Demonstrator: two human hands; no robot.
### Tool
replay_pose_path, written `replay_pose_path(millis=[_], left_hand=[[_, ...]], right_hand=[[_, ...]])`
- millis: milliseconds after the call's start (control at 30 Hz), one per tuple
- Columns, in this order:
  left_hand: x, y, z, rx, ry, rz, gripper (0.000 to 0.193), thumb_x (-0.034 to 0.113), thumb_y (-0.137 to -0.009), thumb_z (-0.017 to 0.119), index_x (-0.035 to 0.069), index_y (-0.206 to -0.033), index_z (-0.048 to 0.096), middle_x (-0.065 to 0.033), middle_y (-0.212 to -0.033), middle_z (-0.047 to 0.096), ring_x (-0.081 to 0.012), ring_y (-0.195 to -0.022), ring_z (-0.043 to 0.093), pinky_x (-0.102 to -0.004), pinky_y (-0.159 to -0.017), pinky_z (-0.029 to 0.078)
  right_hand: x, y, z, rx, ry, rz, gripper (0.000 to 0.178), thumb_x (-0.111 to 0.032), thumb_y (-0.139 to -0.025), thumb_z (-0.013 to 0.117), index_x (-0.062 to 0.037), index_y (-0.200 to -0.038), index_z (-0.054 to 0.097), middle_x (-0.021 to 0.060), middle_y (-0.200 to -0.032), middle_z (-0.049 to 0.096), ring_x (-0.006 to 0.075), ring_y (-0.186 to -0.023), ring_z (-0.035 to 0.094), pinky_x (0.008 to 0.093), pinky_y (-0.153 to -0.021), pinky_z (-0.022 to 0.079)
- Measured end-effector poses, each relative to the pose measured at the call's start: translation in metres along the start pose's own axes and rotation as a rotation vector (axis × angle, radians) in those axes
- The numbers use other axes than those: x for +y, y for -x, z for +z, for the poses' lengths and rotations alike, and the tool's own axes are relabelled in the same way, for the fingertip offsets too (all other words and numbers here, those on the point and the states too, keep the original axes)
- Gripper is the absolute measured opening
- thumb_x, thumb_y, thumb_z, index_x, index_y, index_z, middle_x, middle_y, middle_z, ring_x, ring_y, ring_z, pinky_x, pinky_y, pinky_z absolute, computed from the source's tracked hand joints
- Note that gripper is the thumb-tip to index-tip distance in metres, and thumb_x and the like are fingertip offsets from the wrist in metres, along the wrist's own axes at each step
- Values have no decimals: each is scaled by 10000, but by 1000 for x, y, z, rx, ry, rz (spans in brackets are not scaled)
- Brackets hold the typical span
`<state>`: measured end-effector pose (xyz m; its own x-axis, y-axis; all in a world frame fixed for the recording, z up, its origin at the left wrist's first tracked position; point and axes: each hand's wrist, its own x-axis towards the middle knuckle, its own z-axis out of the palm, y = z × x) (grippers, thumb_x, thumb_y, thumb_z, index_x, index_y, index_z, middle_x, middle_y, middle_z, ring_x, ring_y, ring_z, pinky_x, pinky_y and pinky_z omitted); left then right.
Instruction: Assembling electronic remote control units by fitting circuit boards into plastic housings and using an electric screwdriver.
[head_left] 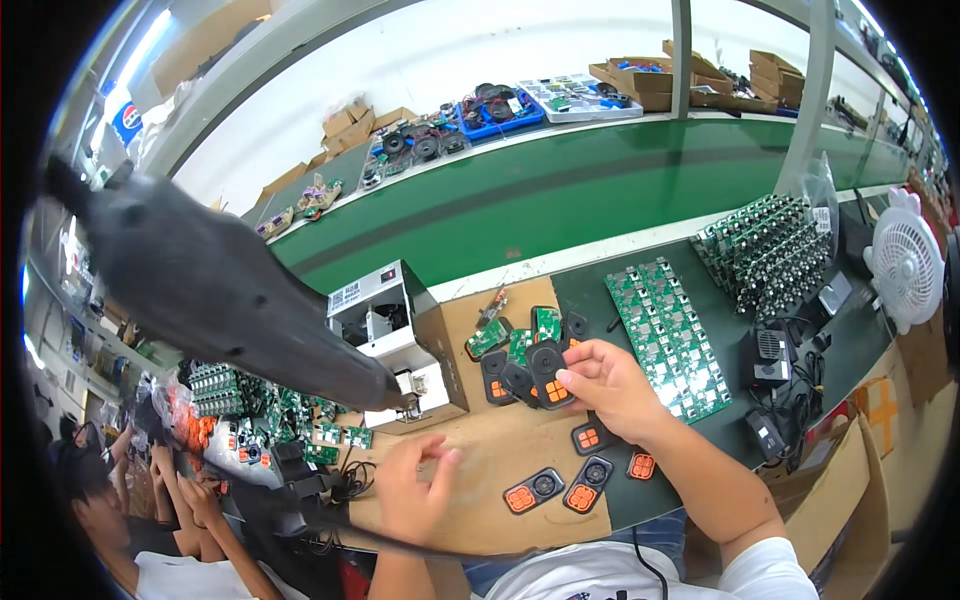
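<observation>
My right hand pinches a black remote-like housing with a round upper part and orange buttons, holding it above the cardboard sheet. Close beside it are a second black housing with orange buttons and several small green circuit boards. My left hand hovers over the sheet's left part, thumb and fingers apart, with nothing visible in it. Between the hands and nearer to me lie two housings with orange buttons, one on the left and one on the right. An orange button pad rests on the right.
A dark arm-like object crosses the left foreground. Behind my left hand stands a white box-shaped machine. Green board panels, a black adapter with cables and a white fan are at right. Co-workers sit at left.
</observation>
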<state>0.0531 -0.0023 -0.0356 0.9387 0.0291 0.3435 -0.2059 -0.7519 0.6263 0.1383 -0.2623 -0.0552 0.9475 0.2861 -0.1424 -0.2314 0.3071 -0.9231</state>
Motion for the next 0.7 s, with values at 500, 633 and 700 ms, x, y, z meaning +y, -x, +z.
replay_pose_path(millis=[500, 633, 700], left_hand=[[-49, -20, -81, -48, -691, -187, 680, 324, -652, 806, 40, -1205, 531, -122, -1130, 596, -313, -1042, 508, -433, -897, 384], [-64, -29, -72, -85, -817, -215, 665, 459, -665, 765, 46, -1150, 576, -120, -1009, 651, -303, -971, 553, -421, -833, 396], [-67, -31, -66, -107, -865, -212, 559, 446, -676, 755, 49, -1043, 612, -110, -956, 658, -297, -948, 571, -425, -816, 396]], right_hand=[[-4, 36, 46, -413, 1238, -728, 373, -328, -688, 778, -73, -918, 633, 77, -892, 629, 286, -852, 570, 378, -796, 452], [14, 42, 48, -498, 1315, -534, 370, -363, -717, 756, -75, -913, 633, 82, -878, 623, 274, -864, 569, 369, -805, 445], [11, 33, 47, -619, 1301, -446, 342, -354, -740, 739, -73, -903, 631, 91, -877, 615, 271, -872, 569, 376, -803, 442]])
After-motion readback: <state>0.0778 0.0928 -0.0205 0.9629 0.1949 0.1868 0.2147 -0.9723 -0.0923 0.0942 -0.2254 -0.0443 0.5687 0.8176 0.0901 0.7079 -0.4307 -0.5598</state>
